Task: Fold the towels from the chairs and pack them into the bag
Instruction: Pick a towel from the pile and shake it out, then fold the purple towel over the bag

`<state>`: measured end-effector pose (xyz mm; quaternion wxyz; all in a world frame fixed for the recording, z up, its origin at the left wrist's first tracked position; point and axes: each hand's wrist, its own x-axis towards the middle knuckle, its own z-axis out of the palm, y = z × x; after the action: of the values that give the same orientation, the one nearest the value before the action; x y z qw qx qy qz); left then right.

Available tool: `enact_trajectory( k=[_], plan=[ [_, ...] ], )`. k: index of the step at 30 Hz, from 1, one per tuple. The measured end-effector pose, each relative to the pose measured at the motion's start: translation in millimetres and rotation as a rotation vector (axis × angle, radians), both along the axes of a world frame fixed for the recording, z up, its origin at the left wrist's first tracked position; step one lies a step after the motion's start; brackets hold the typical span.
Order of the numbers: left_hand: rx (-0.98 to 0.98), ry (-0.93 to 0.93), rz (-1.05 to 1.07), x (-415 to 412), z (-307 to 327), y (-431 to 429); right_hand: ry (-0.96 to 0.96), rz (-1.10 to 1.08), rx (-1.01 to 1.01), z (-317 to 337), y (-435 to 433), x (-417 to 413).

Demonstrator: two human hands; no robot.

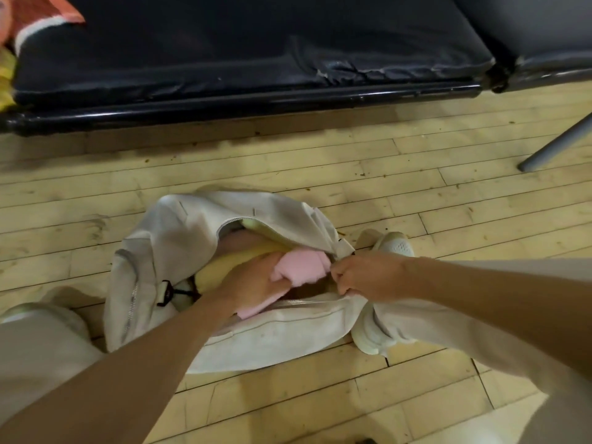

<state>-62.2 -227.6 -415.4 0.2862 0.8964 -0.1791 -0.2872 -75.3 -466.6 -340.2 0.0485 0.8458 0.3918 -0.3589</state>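
While the pink towel (302,267) sits half inside the bag (179,232), on the yellow towel (230,261), your left hand (253,283) curls its fingers round it: push it down flat. Your right hand (368,277) pinches the bag's rim; pull that opening wide.

A pale bag (179,232) lies open on the wooden floor (416,187). The left hand (256,285) grips a folded pink towel (302,267) in the opening, over a yellow towel (221,262) — the right hand (365,277) pinches the bag's edge beside it. Behind, a black chair seat (224,43) carries an orange towel (48,11).
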Motion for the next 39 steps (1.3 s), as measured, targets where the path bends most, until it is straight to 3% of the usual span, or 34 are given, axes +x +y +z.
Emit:
enact_trajectory(
  k=[3, 9, 15, 19, 22, 27, 31, 35, 39],
  plan=[
    [0.065, -0.054, -0.081, -9.0, -1.4, -33.2, -0.035, 0.003, -0.019, 7.4, 2.1, 0.7],
    [0.3, 0.214, -0.443, -18.1, -10.4, -41.6, -0.002, -0.038, -0.066, 10.0, 11.1, -10.0],
    [0.208, 0.133, -0.177, -3.1, 50.6, -25.7, -0.032, -0.112, -0.104, 33.4, 11.0, -0.7],
    [0.216, 0.122, -0.236, 18.1, 119.6, -3.1, -0.131, -0.249, -0.011, 78.8, 17.2, 10.2],
    [0.095, 0.165, -0.201, 27.5, 180.4, 5.2, -0.215, -0.383, 0.123, 118.5, 30.0, 15.2],
    [-0.044, -0.103, -0.097, 42.6, 272.2, 38.2, -0.411, -0.439, 0.356, 190.2, 65.7, 31.1],
    [-0.043, -0.39, -0.008, 56.7, 324.8, 83.2, -0.531, -0.477, 0.569, 237.5, 104.0, 58.5],
    [0.021, -0.596, 0.163, 77.7, 331.2, 145.9, -0.516, -0.47, 0.675, 257.7, 156.6, 97.1],
    [0.199, -0.964, 0.378, 85.1, 302.8, 211.6, -0.411, -0.567, 0.809, 252.8, 211.6, 129.8]
  ],
)
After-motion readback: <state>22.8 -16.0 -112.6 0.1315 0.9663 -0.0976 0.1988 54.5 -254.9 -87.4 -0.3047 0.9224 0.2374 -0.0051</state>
